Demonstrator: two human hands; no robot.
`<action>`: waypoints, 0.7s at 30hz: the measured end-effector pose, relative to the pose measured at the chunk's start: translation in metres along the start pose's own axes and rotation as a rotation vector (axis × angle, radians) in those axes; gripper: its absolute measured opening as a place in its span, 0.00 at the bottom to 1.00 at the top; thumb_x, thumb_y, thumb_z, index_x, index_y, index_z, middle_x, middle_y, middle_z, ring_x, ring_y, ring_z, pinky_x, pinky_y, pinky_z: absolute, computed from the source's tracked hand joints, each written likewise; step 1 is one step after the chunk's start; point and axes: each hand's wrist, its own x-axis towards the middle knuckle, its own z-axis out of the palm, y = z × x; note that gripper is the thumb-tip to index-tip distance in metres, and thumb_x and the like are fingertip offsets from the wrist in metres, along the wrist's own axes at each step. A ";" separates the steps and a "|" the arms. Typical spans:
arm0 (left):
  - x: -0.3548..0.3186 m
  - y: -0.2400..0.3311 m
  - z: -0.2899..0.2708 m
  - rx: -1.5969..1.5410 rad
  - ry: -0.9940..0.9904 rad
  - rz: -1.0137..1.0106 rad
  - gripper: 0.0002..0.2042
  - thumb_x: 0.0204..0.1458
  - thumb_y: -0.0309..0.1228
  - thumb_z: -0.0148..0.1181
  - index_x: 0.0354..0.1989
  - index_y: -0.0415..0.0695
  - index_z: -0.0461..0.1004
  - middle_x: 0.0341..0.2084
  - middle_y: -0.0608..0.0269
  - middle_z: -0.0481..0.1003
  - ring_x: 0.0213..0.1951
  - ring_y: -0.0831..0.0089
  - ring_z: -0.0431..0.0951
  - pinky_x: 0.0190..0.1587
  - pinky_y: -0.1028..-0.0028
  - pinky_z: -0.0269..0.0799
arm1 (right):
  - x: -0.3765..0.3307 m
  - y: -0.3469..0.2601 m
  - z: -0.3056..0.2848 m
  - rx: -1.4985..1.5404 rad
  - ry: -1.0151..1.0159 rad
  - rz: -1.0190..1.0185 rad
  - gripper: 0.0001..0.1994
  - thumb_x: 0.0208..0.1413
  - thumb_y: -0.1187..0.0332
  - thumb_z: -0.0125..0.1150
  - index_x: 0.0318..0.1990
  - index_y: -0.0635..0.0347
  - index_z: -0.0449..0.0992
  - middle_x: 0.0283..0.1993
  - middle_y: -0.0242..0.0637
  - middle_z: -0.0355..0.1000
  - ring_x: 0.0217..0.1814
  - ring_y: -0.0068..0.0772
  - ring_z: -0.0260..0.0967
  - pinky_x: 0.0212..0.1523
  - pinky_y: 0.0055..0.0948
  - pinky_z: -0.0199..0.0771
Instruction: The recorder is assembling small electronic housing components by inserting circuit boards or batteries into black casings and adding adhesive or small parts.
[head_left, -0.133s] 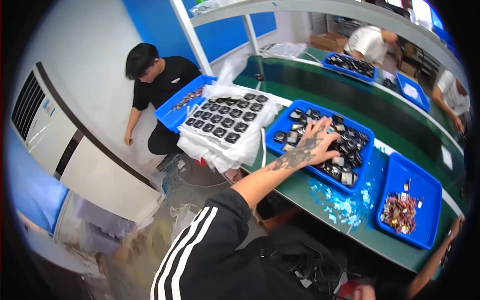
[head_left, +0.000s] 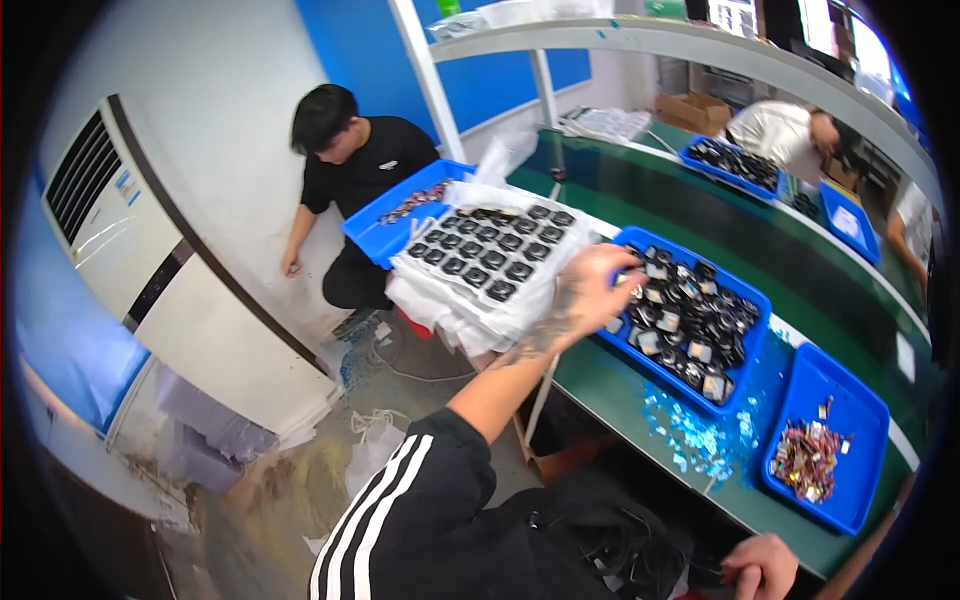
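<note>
My left hand (head_left: 594, 287) is over the near-left end of a blue tray (head_left: 648, 362). Its fingers are bent together in a pinch, and whatever they may hold is too small to make out. Small black square parts (head_left: 690, 310), some with pale faces, are heaped in the tray. Left of the hand, similar black parts sit in rows in a white tray (head_left: 455, 282) on a stack of white sheets. My right hand (head_left: 762, 568) is low at the right, in front of the bench edge, its fingers curled; anything inside them is hidden.
A second blue tray (head_left: 868, 420) holds small coppery pieces. Blue-white flakes (head_left: 695, 430) litter the green bench (head_left: 590, 385). A person in black (head_left: 365, 165) crouches at the left beside another blue tray (head_left: 375, 240). People in white work across the bench under a white shelf frame (head_left: 640, 35).
My left hand has drawn from the middle of the parts to the tray's left end, its spread fingers now closing. My right hand has come further into view. The whole view has shifted.
</note>
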 end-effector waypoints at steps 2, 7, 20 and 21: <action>0.026 -0.018 -0.023 -0.053 0.241 -0.174 0.08 0.47 0.35 0.64 0.31 0.46 0.81 0.30 0.58 0.80 0.34 0.62 0.79 0.39 0.66 0.74 | 0.046 -0.046 0.017 -0.128 -0.095 -0.227 0.08 0.53 0.70 0.54 0.27 0.65 0.74 0.21 0.38 0.70 0.21 0.29 0.68 0.25 0.27 0.65; -0.035 -0.269 -0.123 0.593 0.165 -0.512 0.14 0.54 0.38 0.54 0.41 0.41 0.77 0.39 0.49 0.78 0.43 0.53 0.78 0.50 0.58 0.70 | 0.249 -0.044 0.153 -0.312 -0.273 -0.273 0.11 0.58 0.65 0.55 0.36 0.65 0.79 0.31 0.54 0.75 0.37 0.57 0.73 0.40 0.43 0.73; 0.004 -0.291 -0.133 0.487 -0.232 -0.822 0.22 0.59 0.47 0.47 0.42 0.39 0.78 0.43 0.42 0.76 0.48 0.48 0.76 0.51 0.56 0.71 | 0.349 0.038 0.288 0.138 0.081 0.315 0.19 0.56 0.54 0.63 0.30 0.60 0.64 0.28 0.32 0.65 0.27 0.23 0.59 0.26 0.28 0.63; 0.003 -0.297 -0.138 0.448 -0.150 -0.787 0.22 0.58 0.49 0.48 0.40 0.40 0.78 0.40 0.43 0.77 0.46 0.47 0.77 0.50 0.57 0.71 | 0.352 0.034 0.289 0.108 0.126 0.293 0.18 0.55 0.56 0.63 0.31 0.57 0.62 0.28 0.30 0.64 0.27 0.23 0.58 0.26 0.28 0.62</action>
